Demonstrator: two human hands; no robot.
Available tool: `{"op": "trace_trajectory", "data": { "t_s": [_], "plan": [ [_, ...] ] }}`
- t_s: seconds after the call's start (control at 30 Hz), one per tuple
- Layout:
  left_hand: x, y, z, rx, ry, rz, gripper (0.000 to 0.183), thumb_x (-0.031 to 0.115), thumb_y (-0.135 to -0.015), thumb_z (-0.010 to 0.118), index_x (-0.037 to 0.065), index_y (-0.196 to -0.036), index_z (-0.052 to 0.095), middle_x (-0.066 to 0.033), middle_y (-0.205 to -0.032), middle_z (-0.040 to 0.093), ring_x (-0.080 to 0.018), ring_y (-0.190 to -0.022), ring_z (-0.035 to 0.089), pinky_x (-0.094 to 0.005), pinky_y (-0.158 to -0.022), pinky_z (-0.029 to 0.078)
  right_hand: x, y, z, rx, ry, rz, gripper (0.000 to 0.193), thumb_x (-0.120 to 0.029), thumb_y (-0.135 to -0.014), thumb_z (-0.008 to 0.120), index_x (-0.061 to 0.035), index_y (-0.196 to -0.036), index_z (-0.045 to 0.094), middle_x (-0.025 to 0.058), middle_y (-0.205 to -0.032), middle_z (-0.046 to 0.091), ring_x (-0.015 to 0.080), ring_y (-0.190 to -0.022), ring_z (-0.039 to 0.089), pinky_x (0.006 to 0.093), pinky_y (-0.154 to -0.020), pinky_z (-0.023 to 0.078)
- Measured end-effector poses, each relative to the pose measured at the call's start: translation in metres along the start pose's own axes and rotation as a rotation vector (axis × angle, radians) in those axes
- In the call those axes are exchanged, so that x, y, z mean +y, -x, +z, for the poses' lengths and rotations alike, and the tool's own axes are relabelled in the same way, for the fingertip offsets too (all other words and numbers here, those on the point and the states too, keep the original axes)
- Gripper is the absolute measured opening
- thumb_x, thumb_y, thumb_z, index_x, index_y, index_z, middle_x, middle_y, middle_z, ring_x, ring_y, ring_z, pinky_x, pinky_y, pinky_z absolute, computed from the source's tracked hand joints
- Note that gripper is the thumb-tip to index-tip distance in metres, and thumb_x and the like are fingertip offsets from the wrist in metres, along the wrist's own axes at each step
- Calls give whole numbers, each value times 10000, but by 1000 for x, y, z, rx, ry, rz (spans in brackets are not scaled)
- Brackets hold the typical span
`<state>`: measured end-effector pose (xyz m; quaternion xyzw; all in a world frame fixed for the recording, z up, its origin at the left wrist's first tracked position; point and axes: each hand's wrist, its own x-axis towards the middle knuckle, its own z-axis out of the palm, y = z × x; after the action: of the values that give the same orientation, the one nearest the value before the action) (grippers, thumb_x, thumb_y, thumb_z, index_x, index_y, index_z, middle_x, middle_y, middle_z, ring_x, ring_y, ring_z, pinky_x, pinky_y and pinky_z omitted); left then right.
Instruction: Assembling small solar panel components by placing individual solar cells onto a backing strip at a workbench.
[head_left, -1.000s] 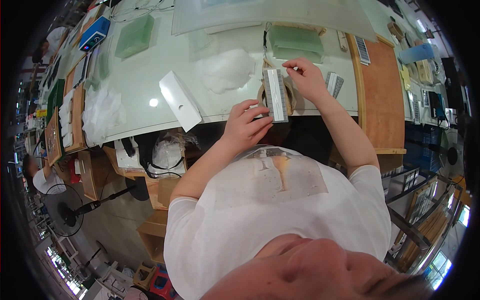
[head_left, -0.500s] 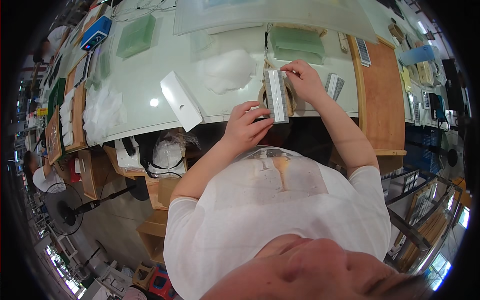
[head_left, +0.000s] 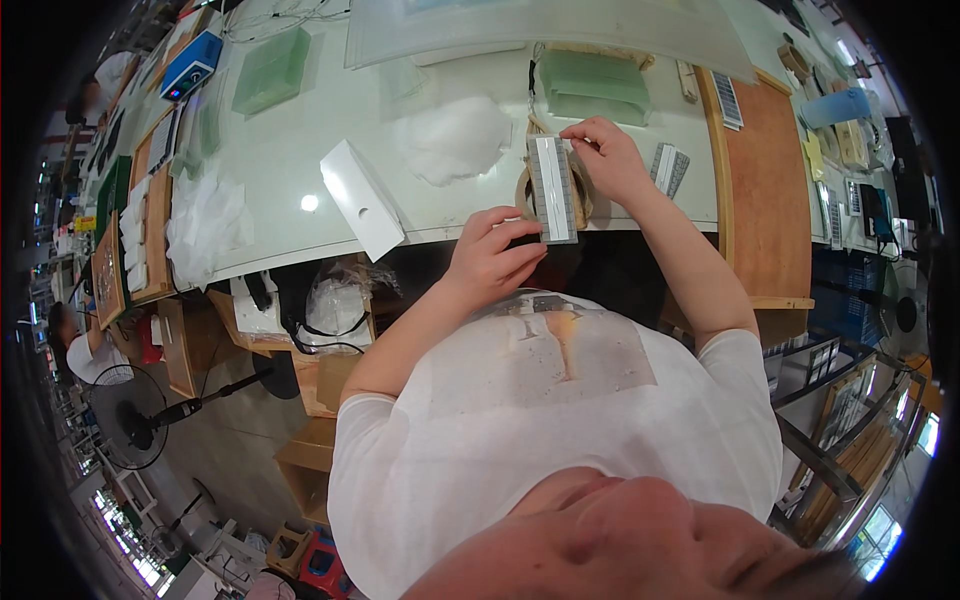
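A long grey strip [head_left: 552, 190] with a white band down its middle and fine marks along both sides lies lengthwise at the bench's front edge, over a brown ring-shaped roll [head_left: 582, 195]. The strip's near end juts past the edge. My left hand [head_left: 490, 255] has its fingers at the strip's lower left side, gripping near that end. At the far right corner my right hand [head_left: 608, 160] is closed, thumb and fingertips together; anything between them is too small to see. To its right lie similar grey strips [head_left: 669, 169].
An open white box [head_left: 360, 200] and white foam sheets [head_left: 455, 140] lie left of my hands. Stacked greenish clear plates [head_left: 595, 88] stand behind. A wooden board [head_left: 765, 190] borders the right side. Overhead hangs a translucent panel [head_left: 540, 28]. A black fan [head_left: 130, 418] stands lower left.
My left hand has shifted very slightly against the strip's lower side. The strip and my right hand stay almost where they were.
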<state>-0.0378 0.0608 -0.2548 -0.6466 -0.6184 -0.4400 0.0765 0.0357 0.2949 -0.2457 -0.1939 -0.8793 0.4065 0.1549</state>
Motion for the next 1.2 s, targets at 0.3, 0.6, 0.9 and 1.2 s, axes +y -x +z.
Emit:
{"op": "trace_trajectory", "data": {
  "t_s": [0.3,0.6,0.9,1.2],
  "plan": [
    [0,-1,0,-10,-11,-12,259,55,-628,774,129,-858,680,-20,-1027,628,-279,-1004,541,-351,-822,465,3,0,1,5,-6,7,164,-57,-884,537,-28,-995,653,70,-948,596,165,-837,572,271,-767,457],
    [1,-2,2,-2,23,-36,234,48,-636,768,103,-842,671,-31,-1015,631,-288,-998,548,-358,-839,467,3,0,1,12,-12,3,161,-68,-885,539,-27,-991,652,73,-935,600,168,-829,571,275,-760,455],
    [2,-1,3,-3,30,-49,227,48,-641,765,92,-842,671,-32,-1003,638,-287,-1001,556,-359,-848,470,2,-2,1,-10,-10,38,167,-87,-886,543,-27,-997,652,76,-918,602,162,-820,567,276,-759,452],
    [0,-1,3,-7,38,-47,212,72,-679,745,95,-875,669,-21,-1030,632,-276,-1020,559,-352,-841,459,-7,-6,0,-13,70,32,173,-85,-884,526,-13,-995,639,118,-946,615,241,-857,601,314,-771,473]
  ]
}}
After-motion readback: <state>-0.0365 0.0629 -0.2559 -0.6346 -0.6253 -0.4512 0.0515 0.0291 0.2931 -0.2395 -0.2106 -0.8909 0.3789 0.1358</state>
